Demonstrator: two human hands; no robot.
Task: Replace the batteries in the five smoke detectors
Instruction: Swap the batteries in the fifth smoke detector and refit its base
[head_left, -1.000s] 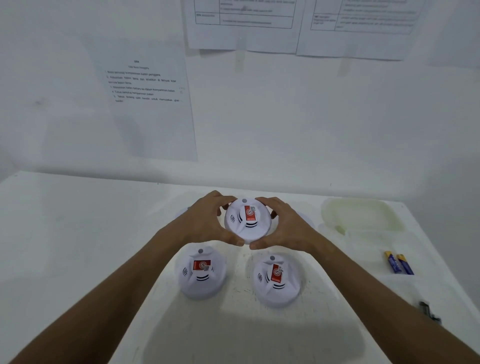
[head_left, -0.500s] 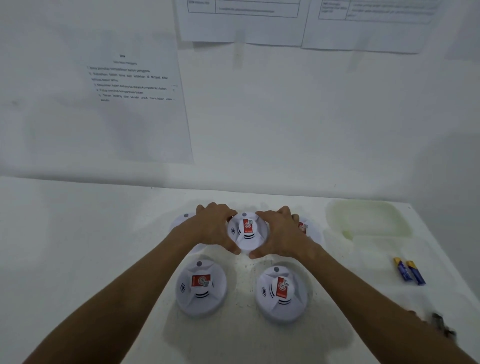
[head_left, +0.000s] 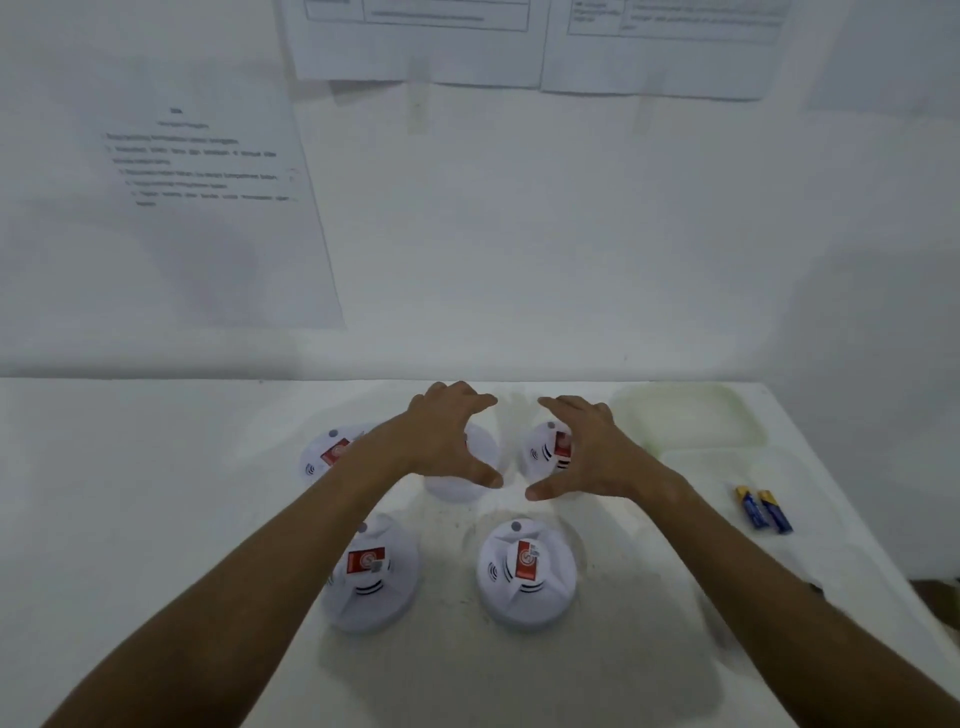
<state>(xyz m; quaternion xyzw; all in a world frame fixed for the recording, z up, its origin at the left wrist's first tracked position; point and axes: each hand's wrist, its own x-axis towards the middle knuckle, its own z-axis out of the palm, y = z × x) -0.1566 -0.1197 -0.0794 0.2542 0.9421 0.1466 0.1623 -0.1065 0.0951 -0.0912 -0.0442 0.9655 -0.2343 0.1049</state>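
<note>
A: Okay, quick, what are your hands doing?

B: Both are spread and holding nothing. My left hand hovers over the middle back smoke detector, fingers splayed, thumb toward 6 o'clock. My right hand mirrors it, partly covering the right back detector. Whether either palm touches a detector, I cannot tell.

A: Where are the detectors?

B: Five on the white desk. Three in a back row: the left back detector at 11 o'clock from desk centre, half hidden by my left forearm, then the middle one, then the right one at about 1 o'clock. Two in front: the front left detector at 7 o'clock, my forearm crossing its edge, and the front right detector at 5 o'clock, fully visible, red label up.

A: Batteries?

B: Two blue batteries lie side by side, touching, at 3 o'clock, well apart from the detectors.

A: Anything else?

B: A pale translucent container at 2 o'clock by the wall, plus printed sheets taped on the wall. Text is too blurred to read.
</note>
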